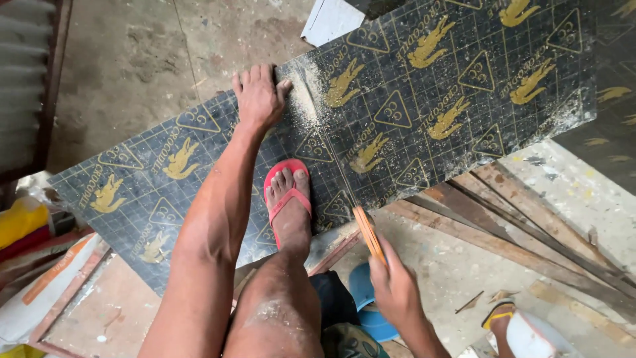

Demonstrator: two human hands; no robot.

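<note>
A long black plywood board (pixel 430 99) with yellow printed figures and a grid lies across the view. My left hand (pixel 258 96) presses flat on it, fingers spread, next to a line of sawdust (pixel 311 93). My foot in a red flip-flop (pixel 288 195) stands on the board below that hand. My right hand (pixel 394 285) grips the wooden handle of a handsaw (pixel 368 232), whose blade runs up along the cut line in the board.
Bare concrete floor (pixel 152 53) lies beyond the board. Several wooden planks (pixel 517 232) lie under the board at the right. Sacks and bags (pixel 33 265) sit at the lower left. A blue round object (pixel 364 298) and another sandalled foot (pixel 500 318) are near the bottom.
</note>
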